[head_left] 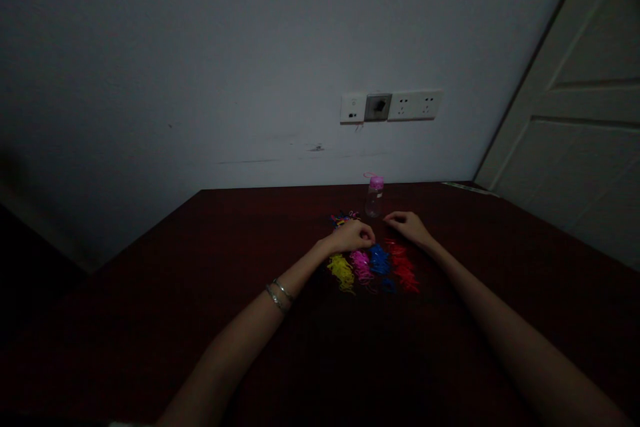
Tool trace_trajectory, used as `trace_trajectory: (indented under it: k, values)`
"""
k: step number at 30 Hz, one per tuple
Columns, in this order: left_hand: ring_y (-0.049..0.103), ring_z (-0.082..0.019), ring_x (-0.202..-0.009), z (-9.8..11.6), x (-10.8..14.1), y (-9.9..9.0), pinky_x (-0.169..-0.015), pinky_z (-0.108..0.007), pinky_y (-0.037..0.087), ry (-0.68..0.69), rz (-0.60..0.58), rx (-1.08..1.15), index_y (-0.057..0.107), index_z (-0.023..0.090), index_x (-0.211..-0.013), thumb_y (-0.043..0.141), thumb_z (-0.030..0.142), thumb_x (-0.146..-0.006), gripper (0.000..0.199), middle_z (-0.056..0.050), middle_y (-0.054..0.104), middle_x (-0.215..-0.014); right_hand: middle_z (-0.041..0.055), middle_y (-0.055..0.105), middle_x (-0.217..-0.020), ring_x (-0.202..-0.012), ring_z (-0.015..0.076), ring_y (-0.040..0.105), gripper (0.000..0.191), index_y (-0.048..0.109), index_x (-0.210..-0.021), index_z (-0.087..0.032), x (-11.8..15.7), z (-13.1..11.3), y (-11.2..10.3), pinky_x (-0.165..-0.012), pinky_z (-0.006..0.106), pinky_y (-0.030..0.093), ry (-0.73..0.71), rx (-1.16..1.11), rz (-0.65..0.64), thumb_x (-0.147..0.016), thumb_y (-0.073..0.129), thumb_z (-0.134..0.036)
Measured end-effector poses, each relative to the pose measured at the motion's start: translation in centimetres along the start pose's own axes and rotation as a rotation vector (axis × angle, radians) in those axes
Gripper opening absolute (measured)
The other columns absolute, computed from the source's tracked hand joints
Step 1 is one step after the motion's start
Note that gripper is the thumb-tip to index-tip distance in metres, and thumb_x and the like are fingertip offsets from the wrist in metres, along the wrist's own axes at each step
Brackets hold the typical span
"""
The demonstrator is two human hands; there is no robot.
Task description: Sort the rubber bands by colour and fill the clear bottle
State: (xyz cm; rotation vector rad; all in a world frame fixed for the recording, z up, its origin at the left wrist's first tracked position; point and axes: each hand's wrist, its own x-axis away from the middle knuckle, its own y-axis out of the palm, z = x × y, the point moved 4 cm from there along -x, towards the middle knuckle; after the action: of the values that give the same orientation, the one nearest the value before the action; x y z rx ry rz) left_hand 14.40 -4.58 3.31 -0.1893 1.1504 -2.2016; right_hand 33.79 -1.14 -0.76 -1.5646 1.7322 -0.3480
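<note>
Now, take the clear, pink-capped bottle as our mark, standing on this smooth, dark red counter. On the person's side of it lie four fluffy heaps: yellow strands leftmost, then pink strands, blue strands, and red strands off to its right. Just left of the bottle, a tangled mixed pile, part-hidden by the left hand, whose fingertips curl close together beside the blue. Right of the bottle, the right hand bends thumb and fingers to a narrow gap. It's dim, so I can't tell whether either pinches a strand. Feather-light stuff, I'd guess: soft, springy, rubbery perhaps, hard to damage but quick to snag. Best nipped singly, by a loose end.
</note>
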Motion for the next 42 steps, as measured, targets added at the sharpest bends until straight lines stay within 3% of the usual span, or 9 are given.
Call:
trace_trajectory:
  k: [5,10,18,24,27,33,37,42]
  values:
    - [0.045,-0.007,-0.052,-0.6,0.1,-0.1,-0.05,-0.018,0.031,-0.009,0.004,0.086,0.067,0.011,-0.084,0.057,0.024,-0.07,0.022,0.001,0.056,-0.06,0.0065,0.069,-0.084,-0.08,0.0209,0.062,0.026,0.069,-0.082,-0.015,-0.2,0.3,0.1,-0.073,0.029,0.044,0.005,-0.003,-0.008,-0.072,0.05,-0.031]
    - [0.048,-0.008,-0.057,-2.2,0.2,-1.8,-0.055,-0.019,0.035,-0.024,0.154,0.196,0.068,0.01,-0.081,0.057,0.03,-0.07,0.025,-0.002,0.061,-0.066,0.0063,0.069,-0.085,-0.081,0.0211,0.062,0.025,0.069,-0.08,-0.016,-0.1,0.3,0.0,-0.075,0.03,0.044,0.022,0.009,-0.008,-0.071,0.051,-0.031]
    - [0.054,-0.012,-0.063,-10.3,3.1,-7.8,-0.061,-0.022,0.039,-0.254,0.638,0.22,0.068,0.01,-0.072,0.057,0.033,-0.068,0.025,-0.004,0.064,-0.067,0.0054,0.07,-0.081,-0.077,0.0201,0.062,0.024,0.069,-0.078,-0.016,0.0,0.0,0.0,-0.072,0.028,0.045,0.013,-0.002,-0.011,-0.07,0.051,-0.03]
    - [0.049,-0.011,-0.053,-15.3,6.1,-9.0,-0.052,-0.021,0.036,-0.437,0.865,0.327,0.066,0.011,-0.067,0.058,0.034,-0.066,0.024,-0.001,0.057,-0.052,0.0063,0.069,-0.084,-0.079,0.02,0.061,0.025,0.068,-0.08,-0.015,-0.1,0.0,0.0,-0.073,0.029,0.044,0.013,0.001,-0.021,-0.07,0.051,-0.031]
    - [0.047,-0.01,-0.049,-15.9,6.5,-8.8,-0.049,-0.02,0.034,-0.466,0.901,0.35,0.065,0.011,-0.068,0.056,0.035,-0.068,0.026,0.0,0.054,-0.049,0.0058,0.068,-0.081,-0.075,0.0185,0.06,0.026,0.068,-0.081,-0.015,-0.2,-0.6,0.0,-0.07,0.028,0.044,-0.003,-0.023,-0.04,-0.07,0.05,-0.03]
    - [0.049,-0.01,-0.052,-15.0,6.3,-8.5,-0.052,-0.02,0.036,-0.462,0.848,0.27,0.066,0.01,-0.07,0.053,0.032,-0.071,0.025,-0.001,0.057,-0.053,0.0031,0.065,-0.071,-0.065,0.0146,0.058,0.025,0.066,-0.083,-0.013,-0.3,-3.1,1.3,-0.06,0.024,0.043,-0.077,-0.042,-0.17,-0.069,0.053,-0.03]
    - [0.053,-0.012,-0.057,-14.4,6.5,-8.5,-0.055,-0.021,0.038,-0.465,0.832,0.223,0.067,0.01,-0.072,0.052,0.031,-0.071,0.026,-0.003,0.059,-0.055,0.0014,0.065,-0.07,-0.064,0.0138,0.058,0.024,0.067,-0.081,-0.018,0.1,-5.4,3.0,-0.058,0.023,0.042,-0.119,0.06,-0.258,-0.067,0.059,-0.036]
    - [0.054,-0.012,-0.058,-14.1,6.5,-8.5,-0.057,-0.021,0.039,-0.47,0.818,0.222,0.067,0.009,-0.073,0.053,0.03,-0.071,0.025,-0.003,0.06,-0.056,0.0019,0.066,-0.079,-0.071,0.0164,0.059,0.021,0.068,-0.08,-0.024,0.8,-7.8,3.8,-0.057,0.024,0.039,-0.15,0.248,-0.25,-0.069,0.059,-0.039]
